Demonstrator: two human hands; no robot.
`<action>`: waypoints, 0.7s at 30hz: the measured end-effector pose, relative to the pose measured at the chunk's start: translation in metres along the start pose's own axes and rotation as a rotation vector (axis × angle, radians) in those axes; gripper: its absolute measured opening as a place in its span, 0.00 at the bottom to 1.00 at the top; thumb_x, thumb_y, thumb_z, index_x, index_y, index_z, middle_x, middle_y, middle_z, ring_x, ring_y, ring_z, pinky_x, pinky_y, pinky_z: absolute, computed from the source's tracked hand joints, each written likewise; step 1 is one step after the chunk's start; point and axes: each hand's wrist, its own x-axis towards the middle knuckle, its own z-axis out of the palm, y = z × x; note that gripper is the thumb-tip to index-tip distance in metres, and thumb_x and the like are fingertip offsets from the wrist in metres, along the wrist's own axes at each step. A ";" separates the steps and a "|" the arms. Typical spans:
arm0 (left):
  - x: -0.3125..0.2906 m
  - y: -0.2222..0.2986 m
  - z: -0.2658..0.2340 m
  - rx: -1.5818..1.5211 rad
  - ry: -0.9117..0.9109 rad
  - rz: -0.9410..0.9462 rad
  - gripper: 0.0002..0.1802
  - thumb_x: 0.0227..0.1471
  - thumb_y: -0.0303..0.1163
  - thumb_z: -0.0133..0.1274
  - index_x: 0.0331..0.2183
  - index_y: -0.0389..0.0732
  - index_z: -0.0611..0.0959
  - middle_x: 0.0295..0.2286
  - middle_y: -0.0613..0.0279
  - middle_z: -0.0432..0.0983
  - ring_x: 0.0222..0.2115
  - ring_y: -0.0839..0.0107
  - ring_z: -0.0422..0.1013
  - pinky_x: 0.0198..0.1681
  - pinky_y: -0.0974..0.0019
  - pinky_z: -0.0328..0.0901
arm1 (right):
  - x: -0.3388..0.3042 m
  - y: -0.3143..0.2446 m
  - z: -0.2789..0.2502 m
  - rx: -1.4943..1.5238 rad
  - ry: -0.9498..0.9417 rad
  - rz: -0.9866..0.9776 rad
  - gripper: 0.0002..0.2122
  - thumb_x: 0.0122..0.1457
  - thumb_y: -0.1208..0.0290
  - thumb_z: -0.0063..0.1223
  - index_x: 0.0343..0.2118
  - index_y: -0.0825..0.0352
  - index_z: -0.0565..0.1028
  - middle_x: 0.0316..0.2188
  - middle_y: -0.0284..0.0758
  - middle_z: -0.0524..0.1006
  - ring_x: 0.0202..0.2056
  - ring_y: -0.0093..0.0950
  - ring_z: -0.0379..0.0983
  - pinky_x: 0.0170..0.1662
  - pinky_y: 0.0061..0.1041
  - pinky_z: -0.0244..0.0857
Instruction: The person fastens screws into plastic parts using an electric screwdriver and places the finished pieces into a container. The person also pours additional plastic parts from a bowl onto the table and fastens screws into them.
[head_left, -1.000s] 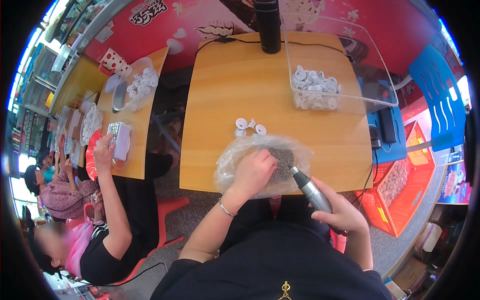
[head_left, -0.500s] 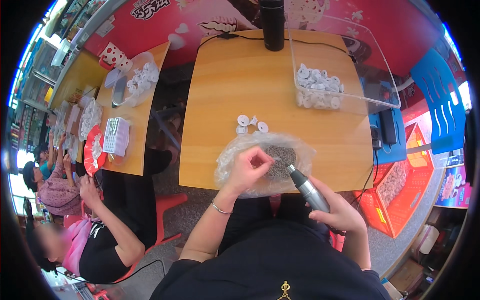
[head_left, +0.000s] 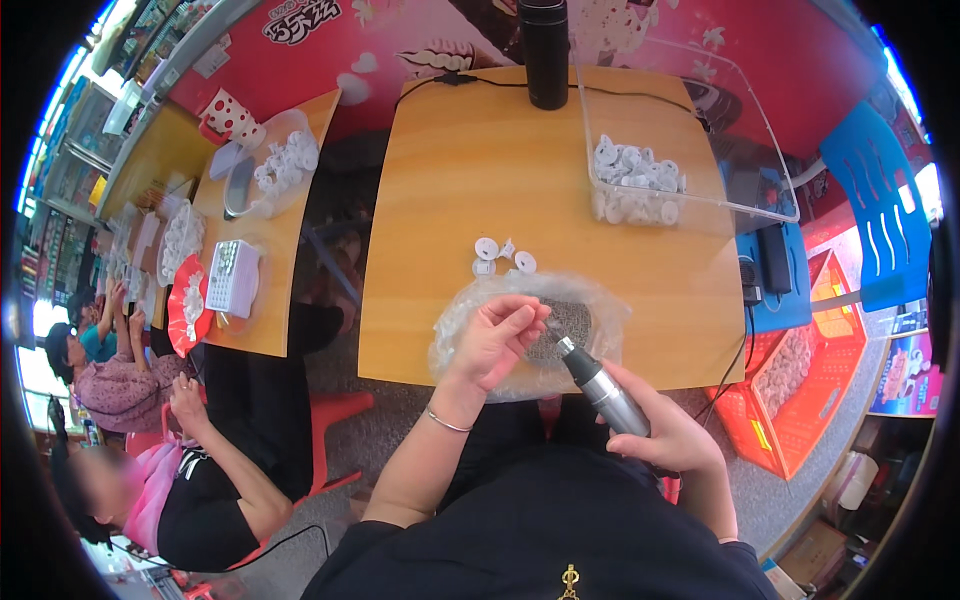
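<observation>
My right hand (head_left: 668,425) is wrapped round a silver and black electric screwdriver (head_left: 612,395), its tip pointing up and left. Over a clear plastic bag (head_left: 462,330), my left hand (head_left: 500,340) has thumb and fingertips pinched together; whatever is between them is too small to name. The bag lies open at the near table edge, with a heap of small grey metal pieces (head_left: 568,325) inside. The driver's tip is close to my left fingertips but apart from them. Just beyond the bag lie several white round plastic parts (head_left: 486,248).
A clear bin (head_left: 690,200) of white parts stands at the back right, beside a black bottle (head_left: 545,60). Right of the table is an orange crate (head_left: 800,400). A co-worker (head_left: 200,490) sits at the left table (head_left: 275,320). A black cable (head_left: 620,92) crosses the back.
My left hand has turned and its fingers have shifted slightly right. The electric screwdriver has moved a little left and down, with my right hand still round it.
</observation>
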 end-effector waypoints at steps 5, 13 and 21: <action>0.000 -0.003 0.003 -0.046 0.001 -0.003 0.09 0.55 0.23 0.52 0.40 0.39 0.81 0.35 0.58 0.79 0.32 0.75 0.76 0.37 0.75 0.72 | 0.001 -0.003 0.000 -0.107 0.018 -0.013 0.41 0.50 0.64 0.63 0.64 0.68 0.51 0.42 0.39 0.71 0.41 0.26 0.70 0.46 0.26 0.65; 0.000 -0.002 0.009 -0.051 -0.015 0.014 0.14 0.56 0.23 0.50 0.46 0.42 0.78 0.35 0.59 0.79 0.31 0.77 0.75 0.36 0.77 0.71 | 0.002 0.004 -0.001 -0.100 0.028 -0.028 0.40 0.50 0.66 0.63 0.64 0.67 0.52 0.43 0.39 0.71 0.41 0.26 0.70 0.46 0.26 0.64; 0.000 -0.006 0.011 -0.087 -0.020 0.013 0.14 0.56 0.23 0.50 0.46 0.42 0.77 0.35 0.59 0.79 0.32 0.77 0.74 0.39 0.75 0.71 | 0.003 0.009 0.001 -0.102 0.041 -0.053 0.40 0.50 0.68 0.63 0.63 0.68 0.52 0.48 0.40 0.68 0.42 0.26 0.70 0.47 0.27 0.64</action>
